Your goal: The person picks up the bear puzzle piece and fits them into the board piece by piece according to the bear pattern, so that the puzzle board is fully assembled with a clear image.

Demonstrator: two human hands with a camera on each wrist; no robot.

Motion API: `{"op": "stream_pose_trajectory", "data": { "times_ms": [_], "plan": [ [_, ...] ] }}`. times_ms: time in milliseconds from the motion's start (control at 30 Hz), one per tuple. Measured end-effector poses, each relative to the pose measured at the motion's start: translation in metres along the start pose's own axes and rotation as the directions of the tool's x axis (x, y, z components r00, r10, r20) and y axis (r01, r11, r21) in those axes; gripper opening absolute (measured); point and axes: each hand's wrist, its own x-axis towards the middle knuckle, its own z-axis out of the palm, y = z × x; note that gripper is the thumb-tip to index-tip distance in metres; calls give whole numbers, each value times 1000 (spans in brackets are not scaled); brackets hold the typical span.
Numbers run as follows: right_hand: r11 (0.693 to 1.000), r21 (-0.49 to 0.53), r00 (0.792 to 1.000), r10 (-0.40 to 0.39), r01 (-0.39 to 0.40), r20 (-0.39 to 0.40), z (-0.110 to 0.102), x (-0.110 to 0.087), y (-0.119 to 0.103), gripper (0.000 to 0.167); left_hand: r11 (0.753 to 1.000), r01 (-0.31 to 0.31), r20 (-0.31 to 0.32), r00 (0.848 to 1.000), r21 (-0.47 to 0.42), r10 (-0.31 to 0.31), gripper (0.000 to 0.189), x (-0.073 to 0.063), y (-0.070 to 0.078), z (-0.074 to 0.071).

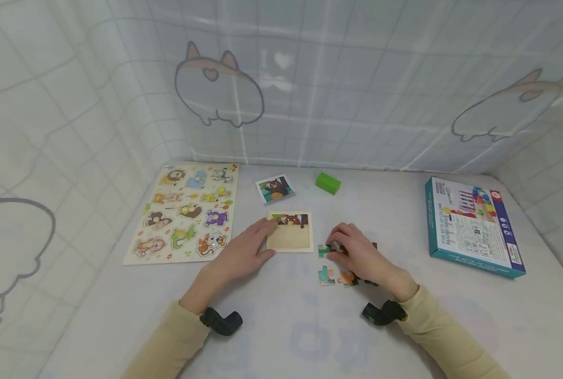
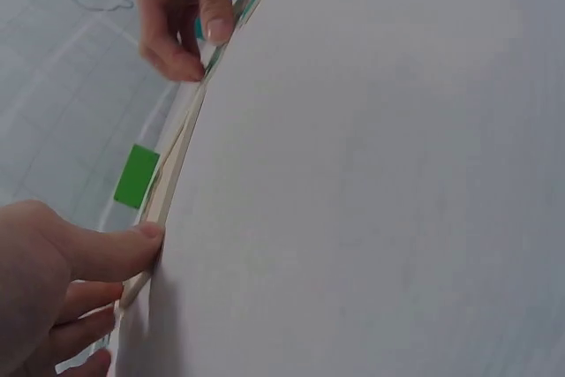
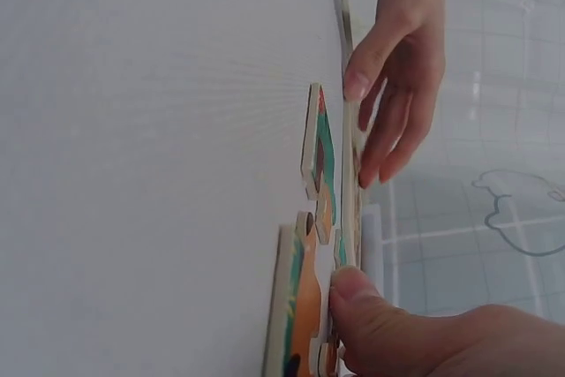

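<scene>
Left hand (image 1: pixel 245 247) at the left side of the shallow wooden tray (image 1: pixel 288 239), fingers nearly straight, tips touching near the far left corner, thumb at the near left corner. Right hand (image 1: pixel 357 253) just right of the tray, fingers curled over loose puzzle pieces (image 3: pixel 309 302); no telling whether with one pinched beneath. By those fingertips, a green piece (image 1: pixel 322 251); closer in, a teal piece (image 1: pixel 325 276) and an orange piece (image 1: pixel 346 279), flat on the tabletop (image 1: pixel 267 300). Along the tray's far edge, a strip of bear picture (image 1: pixel 291 219).

Pieces probably light and stiff, like thin wood, with smooth printed faces likely to slide under a flat push. Best to pinch by opposite cut edges, clear of the narrow knobs, perhaps the weakest spots. Tray likely light too, and prone to skid; steady by the raised rim.
</scene>
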Motion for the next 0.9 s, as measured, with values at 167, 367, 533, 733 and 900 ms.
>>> {"op": "stream_pose_trajectory", "data": {
  "times_ms": [167, 367, 533, 733, 900],
  "plan": [
    [1000, 5, 1000, -7, 7, -3, 1, -1, 3, 17, 1000, 6, 23, 1000, -9, -6, 68, 0, -6, -2],
    [997, -26, 998, -66, 66, -12, 2, 0, 5, 18, 1000, -9, 9, 1000, -25, 9, 65, 2, -8, -2],
    [996, -36, 996, -84, 83, -11, 1, 0, 5, 18, 999, -12, 23, 1000, -45, 13, 64, 1, -9, -1],
    [997, -25, 997, -78, 78, -9, 0, 0, 4, 18, 997, -15, 30, 999, -72, 17, 65, 2, -10, -2],
    [998, -19, 998, -60, 60, -1, 0, 0, 4, 18, 997, -2, 33, 999, -82, 5, 65, 2, -8, -3]
  ]
}}
